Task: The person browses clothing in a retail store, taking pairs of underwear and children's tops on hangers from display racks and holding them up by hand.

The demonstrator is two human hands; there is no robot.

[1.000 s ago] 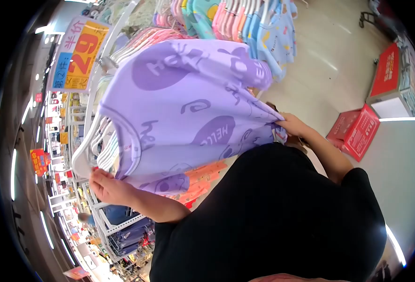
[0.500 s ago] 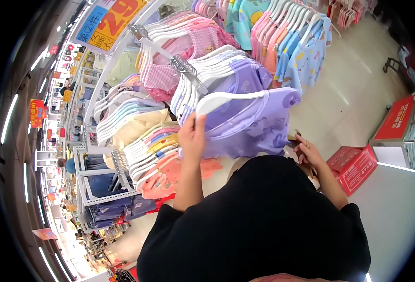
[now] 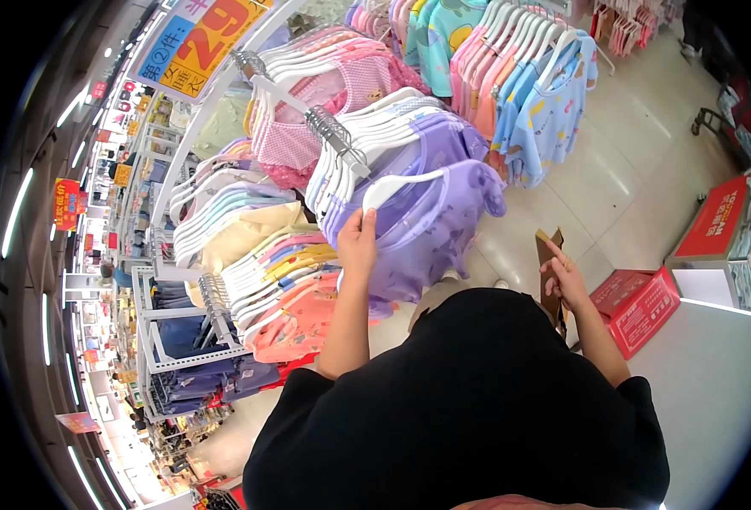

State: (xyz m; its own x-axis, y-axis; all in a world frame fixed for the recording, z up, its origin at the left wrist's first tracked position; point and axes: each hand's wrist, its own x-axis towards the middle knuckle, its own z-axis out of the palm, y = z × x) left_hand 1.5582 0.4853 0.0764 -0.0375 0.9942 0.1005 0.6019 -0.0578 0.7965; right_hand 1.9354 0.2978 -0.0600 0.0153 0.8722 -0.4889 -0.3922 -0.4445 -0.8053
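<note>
A purple printed garment hangs from a white hanger in front of the other clothes on the rack. My left hand is closed on the near end of that hanger, at the garment's neckline. To the right, my right hand has its index finger stretched out and the others partly curled. It is beside a flat brown item that hangs at my side; whether the fingers grip it is hard to tell. The right hand is apart from the garment.
White hangers with pink tops, coral clothes and blue tops fill the racks. A price sign is at the upper left. A red box stands on the floor at right, near a red-and-white display.
The purple garment was stretched between both hands; it now hangs from its hanger beside the rack. My right hand has released it, and my left hand has moved right and up.
</note>
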